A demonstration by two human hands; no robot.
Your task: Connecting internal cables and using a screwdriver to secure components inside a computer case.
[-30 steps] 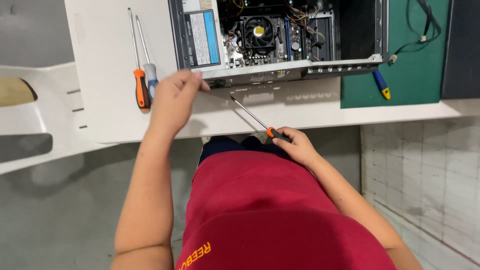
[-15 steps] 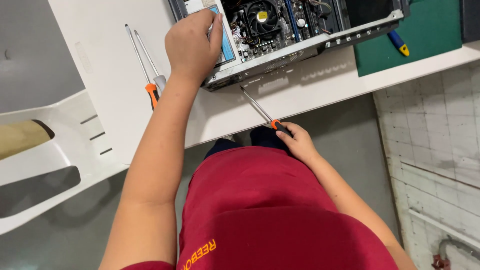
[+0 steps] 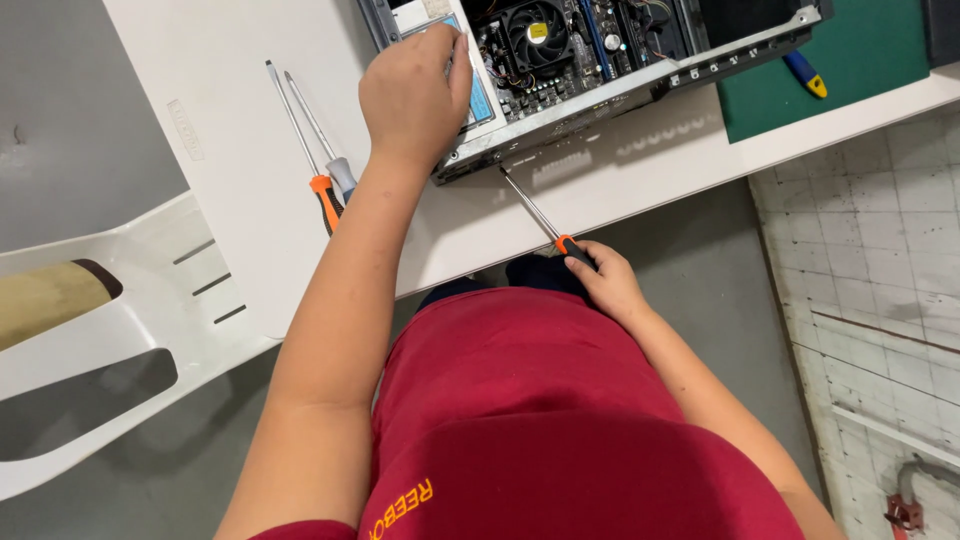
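While the right hand [image 3: 612, 285] wraps its fingers around the orange handle of a long thin metal screwdriver [image 3: 540, 217], the tip touches the near edge of the open grey metal computer case [image 3: 600, 95] on the white table [image 3: 220, 120]. Farther off, the left hand [image 3: 412, 95] rests curled on the case, holding nothing I can see.

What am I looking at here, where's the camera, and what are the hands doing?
The camera sits on a person's head and looks down over their red shirt. On the white table lies an open computer case. The left hand rests on the case. The right hand holds a long screwdriver, its tip at the case's edge. Two more screwdrivers lie on the table, and a green mat sits at the far right.
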